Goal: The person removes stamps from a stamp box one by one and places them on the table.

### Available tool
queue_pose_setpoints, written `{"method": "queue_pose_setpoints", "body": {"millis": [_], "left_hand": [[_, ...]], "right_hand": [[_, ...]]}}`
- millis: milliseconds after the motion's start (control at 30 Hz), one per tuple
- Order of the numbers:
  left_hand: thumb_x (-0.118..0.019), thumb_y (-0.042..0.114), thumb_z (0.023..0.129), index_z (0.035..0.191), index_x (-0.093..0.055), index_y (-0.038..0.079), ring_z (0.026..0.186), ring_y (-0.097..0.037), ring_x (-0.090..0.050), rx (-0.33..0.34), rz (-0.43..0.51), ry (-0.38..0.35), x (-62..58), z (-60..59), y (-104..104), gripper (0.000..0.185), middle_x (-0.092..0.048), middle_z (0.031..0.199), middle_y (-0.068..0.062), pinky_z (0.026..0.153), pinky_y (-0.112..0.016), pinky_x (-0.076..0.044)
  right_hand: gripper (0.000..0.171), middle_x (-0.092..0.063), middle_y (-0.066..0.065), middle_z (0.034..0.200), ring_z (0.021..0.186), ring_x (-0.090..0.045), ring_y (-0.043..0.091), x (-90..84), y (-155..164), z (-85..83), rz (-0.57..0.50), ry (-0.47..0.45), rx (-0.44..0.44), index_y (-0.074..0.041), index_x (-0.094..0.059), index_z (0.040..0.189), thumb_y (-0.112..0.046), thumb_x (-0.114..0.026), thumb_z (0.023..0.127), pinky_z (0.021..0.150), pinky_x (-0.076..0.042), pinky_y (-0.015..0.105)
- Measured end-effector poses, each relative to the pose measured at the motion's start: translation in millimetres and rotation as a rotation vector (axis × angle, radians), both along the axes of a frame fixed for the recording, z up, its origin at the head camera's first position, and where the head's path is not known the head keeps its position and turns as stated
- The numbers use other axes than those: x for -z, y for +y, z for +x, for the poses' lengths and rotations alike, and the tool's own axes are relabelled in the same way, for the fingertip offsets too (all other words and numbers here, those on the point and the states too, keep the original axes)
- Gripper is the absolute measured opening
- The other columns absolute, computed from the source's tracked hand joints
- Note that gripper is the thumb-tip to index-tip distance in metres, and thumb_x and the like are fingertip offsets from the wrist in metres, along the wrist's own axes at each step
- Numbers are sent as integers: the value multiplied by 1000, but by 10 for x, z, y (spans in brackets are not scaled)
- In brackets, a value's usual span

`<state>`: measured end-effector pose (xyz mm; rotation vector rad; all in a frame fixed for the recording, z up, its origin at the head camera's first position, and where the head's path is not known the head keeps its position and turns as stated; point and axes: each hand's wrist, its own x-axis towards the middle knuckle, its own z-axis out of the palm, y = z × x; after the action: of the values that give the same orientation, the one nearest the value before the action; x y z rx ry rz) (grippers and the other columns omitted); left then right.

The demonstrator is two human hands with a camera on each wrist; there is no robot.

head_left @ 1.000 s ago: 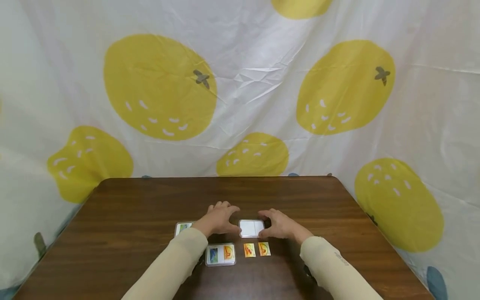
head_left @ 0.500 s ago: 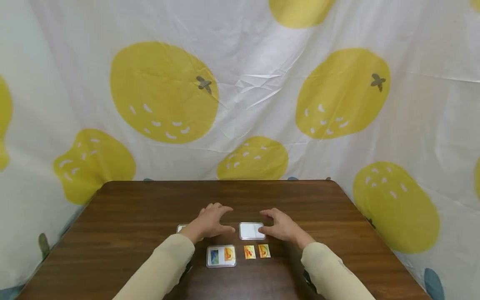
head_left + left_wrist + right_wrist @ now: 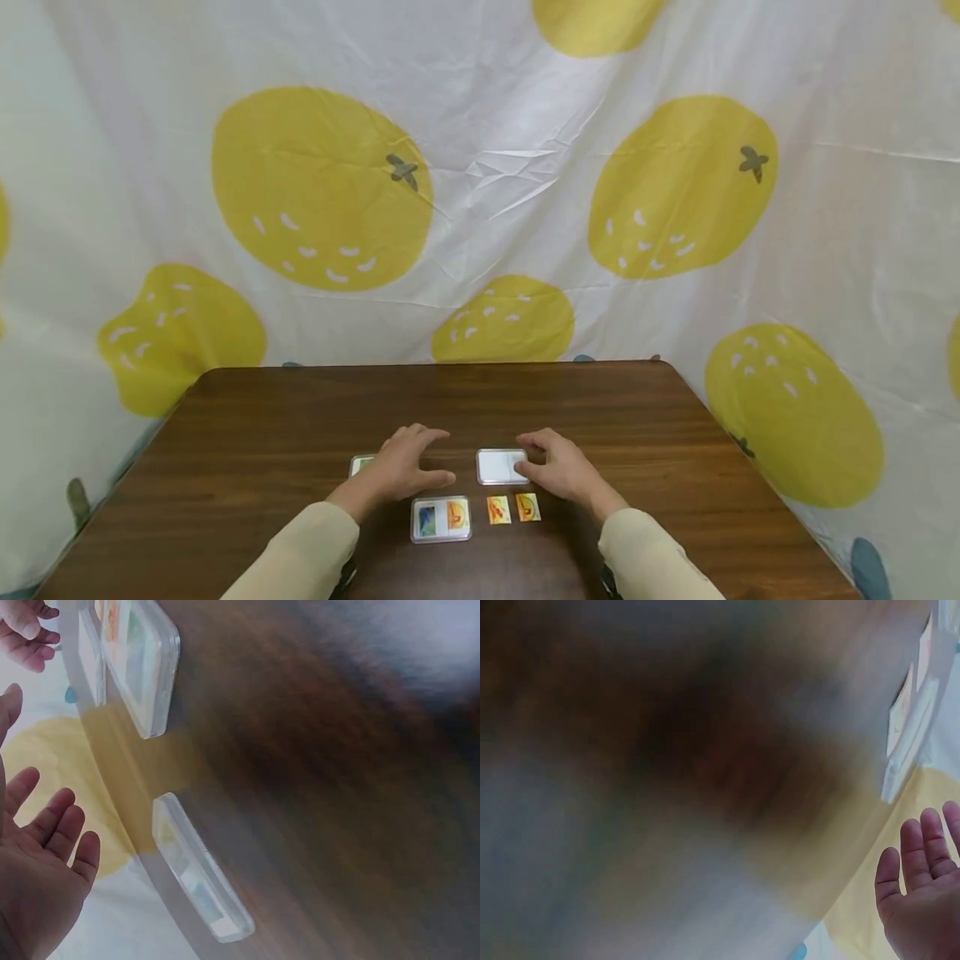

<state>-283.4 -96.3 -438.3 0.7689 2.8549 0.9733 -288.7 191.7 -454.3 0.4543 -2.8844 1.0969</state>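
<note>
A white sheet point(image 3: 480, 167) printed with big yellow fruit hangs behind and around everything; I count six of the fruit shapes whole and parts of others at the edges. In front of it stands one dark brown wooden counter point(image 3: 262, 433) with rounded far corners.

Two arms in beige sleeves point(image 3: 300, 558) reach in from the near edge. The left hand point(image 3: 401, 471) hovers low over the counter with fingers spread and relaxed, gripping nothing; the left wrist view shows its palm open. The right hand point(image 3: 558, 468) is likewise open, its fingers loosely extended, fingertips at the right edge of a clear case.

There are three clear flat cases. The blank white case point(image 3: 501, 467) lies between the two hands, touching or nearly touching the right fingertips. The case with a blue and an orange picture point(image 3: 441, 518) lies nearer the person, just below the left hand. The third case point(image 3: 362, 463), showing a bit of green, is mostly hidden behind the left hand.

Two small loose orange cards point(image 3: 513, 508) lie side by side, just beside the picture case and directly in front of the blank one.
</note>
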Motion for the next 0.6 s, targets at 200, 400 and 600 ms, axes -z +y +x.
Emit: {"method": "queue_pose_setpoints", "body": {"millis": [200,400,600], "left_hand": [[-78,37,85,136,-56,4,124,-40,-47,-29,57,22,52,102,-92,65,-55,132,-18,100,-57,-39],[-78,36,85,136,-56,3,122,-41,-48,-30,90,35,92,223,-212,65,-56,130,-17,99,-58,-39],[-76,37,87,138,-54,1,125,-43,-47,-3,112,1,131,345,-317,66,-54,133,-19,100,-60,-38]], "right_hand": [[44,-63,8,118,108,-58,26,26,-11,86,-2,-1,-17,-5,-65,125,-24,-76,86,93,-46,50],[46,-63,9,115,106,-59,31,12,-52,156,-7,36,-106,-1,-65,125,-23,-76,86,89,-47,49],[47,-63,9,110,103,-59,31,8,-151,215,-12,69,-177,0,-65,123,-24,-78,85,84,-48,45]]}}
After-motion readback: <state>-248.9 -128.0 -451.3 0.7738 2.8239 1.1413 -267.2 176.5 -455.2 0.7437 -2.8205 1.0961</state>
